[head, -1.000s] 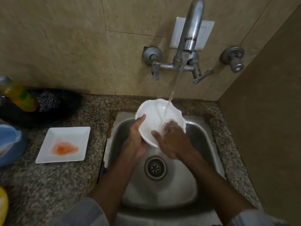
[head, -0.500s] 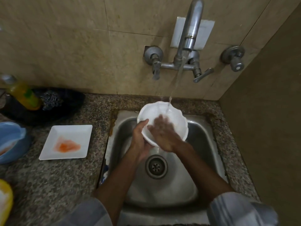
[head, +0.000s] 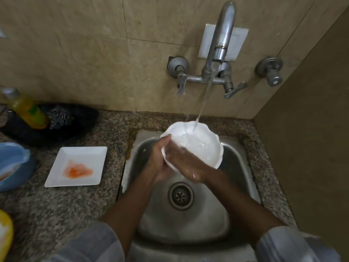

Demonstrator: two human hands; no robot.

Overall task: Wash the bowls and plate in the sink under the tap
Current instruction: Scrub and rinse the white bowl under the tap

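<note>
A white scalloped bowl (head: 200,142) is tilted over the steel sink (head: 236,167), with water from the tap (head: 221,44) falling onto its far rim. My left hand (head: 158,159) grips the bowl's left edge, thumb on the rim. My right hand (head: 185,163), wet and blurred, lies flat on the bowl's near inner side with fingers together. A white square plate (head: 88,156) smeared with orange sauce sits on the counter left of the sink. A blue bowl (head: 13,163) with orange residue stands at the left edge.
A yellow soap bottle (head: 26,110) and a steel scrubber (head: 60,115) rest in a black dish at the back left. A yellow item (head: 4,235) shows at the bottom left. A brown wall closes the right side. The drain (head: 181,196) lies below my hands.
My right hand has slid from the bowl's middle down to its near left edge. The bowl now catches the stream at its far rim and shows more of its inside.
</note>
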